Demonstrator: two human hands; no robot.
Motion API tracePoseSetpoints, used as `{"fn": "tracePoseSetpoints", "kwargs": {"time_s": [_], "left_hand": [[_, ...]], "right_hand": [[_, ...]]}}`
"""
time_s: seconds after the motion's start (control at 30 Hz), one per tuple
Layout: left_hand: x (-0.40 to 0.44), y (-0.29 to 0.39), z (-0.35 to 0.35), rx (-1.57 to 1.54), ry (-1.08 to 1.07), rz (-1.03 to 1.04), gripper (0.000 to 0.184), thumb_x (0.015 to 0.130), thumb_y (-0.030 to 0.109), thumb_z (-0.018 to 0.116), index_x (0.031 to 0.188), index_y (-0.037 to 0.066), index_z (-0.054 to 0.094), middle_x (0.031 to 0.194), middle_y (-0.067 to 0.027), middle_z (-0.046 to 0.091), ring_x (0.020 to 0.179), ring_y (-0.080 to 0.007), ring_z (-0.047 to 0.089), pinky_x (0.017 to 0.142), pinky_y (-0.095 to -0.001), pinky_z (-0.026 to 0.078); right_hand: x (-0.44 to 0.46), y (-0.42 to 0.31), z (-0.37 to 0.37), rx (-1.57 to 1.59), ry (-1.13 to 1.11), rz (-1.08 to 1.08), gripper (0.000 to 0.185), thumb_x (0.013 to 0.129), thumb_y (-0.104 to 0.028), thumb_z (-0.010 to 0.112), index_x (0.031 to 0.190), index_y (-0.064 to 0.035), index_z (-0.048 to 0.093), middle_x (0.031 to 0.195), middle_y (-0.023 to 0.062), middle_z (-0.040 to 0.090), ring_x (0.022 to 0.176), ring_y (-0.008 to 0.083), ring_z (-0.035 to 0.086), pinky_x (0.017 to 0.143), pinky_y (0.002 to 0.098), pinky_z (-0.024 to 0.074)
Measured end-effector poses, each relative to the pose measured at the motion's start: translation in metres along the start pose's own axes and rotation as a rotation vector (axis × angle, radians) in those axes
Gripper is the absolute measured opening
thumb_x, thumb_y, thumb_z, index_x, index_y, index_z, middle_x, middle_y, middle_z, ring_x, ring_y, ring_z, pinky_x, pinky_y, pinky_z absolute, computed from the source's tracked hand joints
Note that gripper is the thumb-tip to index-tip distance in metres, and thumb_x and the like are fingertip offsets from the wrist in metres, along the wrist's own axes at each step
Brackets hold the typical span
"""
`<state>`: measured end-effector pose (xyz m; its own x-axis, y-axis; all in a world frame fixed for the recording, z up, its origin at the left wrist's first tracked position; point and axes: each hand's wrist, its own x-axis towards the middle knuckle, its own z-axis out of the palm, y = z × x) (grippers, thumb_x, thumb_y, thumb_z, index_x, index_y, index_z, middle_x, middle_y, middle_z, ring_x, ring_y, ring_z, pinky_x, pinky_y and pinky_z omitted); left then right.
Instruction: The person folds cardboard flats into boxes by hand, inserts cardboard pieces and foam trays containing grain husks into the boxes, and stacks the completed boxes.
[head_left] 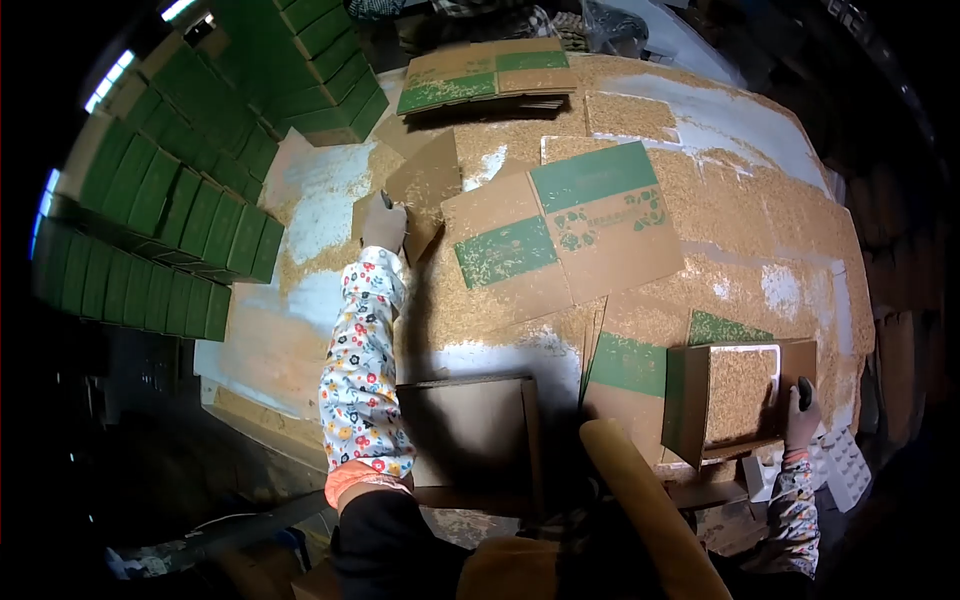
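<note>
My left hand (385, 222), in a light glove, reaches out over the table with its fingers closed on a brown cardboard piece (425, 185) that stands tilted. At the lower right my gloved right hand (801, 418) grips the side of an open cardboard box (685, 405). Its inside shows the speckled table surface bordered by a white edge. A flat green-and-brown carton (610, 245) lies between my hands. Next to the box is another flat carton (628, 375). A second open box (470, 425) sits close to my body, partly behind my left sleeve.
Green boxes (160, 205) are stacked high at the left. A pile of flat cartons (487, 78) lies at the table's far side. A brown tube (650, 510) juts up near my body, and a white egg-tray-like piece (848, 470) sits beyond my right wrist.
</note>
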<state>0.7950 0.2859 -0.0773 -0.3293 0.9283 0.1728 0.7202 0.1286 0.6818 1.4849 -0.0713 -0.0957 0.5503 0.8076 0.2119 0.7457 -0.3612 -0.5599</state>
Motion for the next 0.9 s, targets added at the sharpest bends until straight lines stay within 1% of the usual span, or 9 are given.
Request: {"fn": "tracePoseSetpoints", "kwargs": {"time_s": [0.13, 0.33, 0.47, 0.5, 0.6, 0.67, 0.77, 0.87, 0.9], "left_hand": [[-0.076, 0.117, -0.035, 0.078, 0.304, 0.176, 0.022, 0.081, 0.015, 0.059, 0.098, 0.001, 0.059, 0.091, -0.0217, 0.063, 0.087, -0.0397, 0.059, 0.075, -0.0446, 0.046], [-0.22, 0.295, 0.038, -0.022, 0.2, 0.768, 0.025, 0.08, 0.022, 0.066, 0.096, 0.004, 0.058, 0.086, -0.0175, 0.059, 0.079, -0.0371, 0.057, 0.068, -0.0441, 0.046], [-0.273, 0.377, 0.109, 0.147, 0.014, 0.742, 0.032, 0.077, 0.032, 0.071, 0.082, 0.006, 0.054, 0.075, -0.0152, 0.058, 0.068, -0.0349, 0.058, 0.06, -0.043, 0.045], [-0.285, 0.391, 0.123, 0.096, 0.025, 0.825, 0.034, 0.076, 0.035, 0.072, 0.078, 0.007, 0.053, 0.073, -0.014, 0.057, 0.068, -0.0345, 0.057, 0.059, -0.043, 0.044], [-0.318, 0.422, 0.155, 0.176, -0.013, 1.1, 0.036, 0.08, 0.04, 0.067, 0.073, 0.009, 0.05, 0.068, -0.0115, 0.055, 0.065, -0.0319, 0.057, 0.056, -0.0425, 0.044], [-0.348, 0.436, 0.169, 0.298, -0.117, 1.276, 0.024, 0.082, 0.031, 0.063, 0.077, 0.01, 0.052, 0.074, -0.01, 0.056, 0.072, -0.0287, 0.059, 0.06, -0.0399, 0.047], [-0.378, 0.44, 0.181, 0.313, -0.236, 1.607, 0.017, 0.072, 0.021, 0.062, 0.086, 0.014, 0.057, 0.09, -0.0075, 0.056, 0.085, -0.026, 0.058, 0.067, -0.0375, 0.049], [-0.368, 0.45, 0.151, 0.315, -0.156, 1.173, 0.017, 0.079, 0.025, 0.064, 0.089, 0.012, 0.058, 0.081, -0.0091, 0.056, 0.08, -0.0298, 0.057, 0.067, -0.0401, 0.047], [-0.354, 0.44, 0.139, 0.232, -0.072, 1.123, 0.015, 0.08, 0.023, 0.064, 0.089, 0.011, 0.059, 0.081, -0.0096, 0.056, 0.077, -0.0302, 0.057, 0.067, -0.0405, 0.046]], "right_hand": [[-0.002, -0.012, -0.002, 0.131, 0.014, -0.065, 0.03, 0.087, -0.015, 0.06, 0.11, 0.0053, 0.06, 0.1, 0.0192, 0.066, 0.09, 0.0263, 0.065, 0.081, 0.0322, 0.049], [-0.012, -0.028, -0.018, 0.074, 0.007, -0.067, 0.036, 0.082, -0.031, 0.064, 0.105, -0.0034, 0.064, 0.097, 0.0186, 0.065, 0.087, 0.033, 0.063, 0.076, 0.0383, 0.0493], [-0.013, -0.02, -0.034, 0.252, -0.102, -0.203, 0.037, 0.08, -0.033, 0.065, 0.107, -0.0066, 0.064, 0.094, 0.0145, 0.065, 0.086, 0.0314, 0.063, 0.077, 0.0387, 0.0491], [-0.011, -0.018, -0.047, 0.448, -0.286, -0.061, 0.047, 0.079, -0.033, 0.067, 0.116, -0.0043, 0.058, 0.104, 0.0171, 0.062, 0.095, 0.031, 0.061, 0.083, 0.0373, 0.0477], [0.001, -0.014, -0.062, 0.47, 0.008, -0.197, 0.064, 0.077, -0.031, 0.069, 0.128, -0.0021, 0.045, 0.125, 0.0201, 0.05, 0.115, 0.032, 0.049, 0.097, 0.0407, 0.04], [0.023, -0.019, -0.08, 0.123, 0.272, -0.429, 0.078, 0.074, -0.03, 0.07, 0.136, -0.0027, 0.031, 0.137, 0.0196, 0.035, 0.129, 0.0344, 0.033, 0.107, 0.0458, 0.0265], [0.088, -0.028, -0.092, -0.089, 0.22, -0.59, 0.077, 0.071, -0.018, 0.068, 0.137, -0.0067, 0.031, 0.132, 0.0141, 0.039, 0.13, 0.0312, 0.03, 0.112, 0.0469, 0.0165], [0.153, -0.013, -0.061, -0.039, -0.323, -0.492, 0.065, 0.077, -0.01, 0.06, 0.137, -0.0122, 0.035, 0.118, 0.0177, 0.055, 0.113, 0.0299, 0.052, 0.1, 0.0403, 0.038], [0.165, -0.007, -0.043, -0.004, -0.175, -0.587, 0.061, 0.079, -0.013, 0.059, 0.135, -0.0104, 0.036, 0.112, 0.0196, 0.06, 0.105, 0.0324, 0.057, 0.092, 0.0391, 0.0444]]}}
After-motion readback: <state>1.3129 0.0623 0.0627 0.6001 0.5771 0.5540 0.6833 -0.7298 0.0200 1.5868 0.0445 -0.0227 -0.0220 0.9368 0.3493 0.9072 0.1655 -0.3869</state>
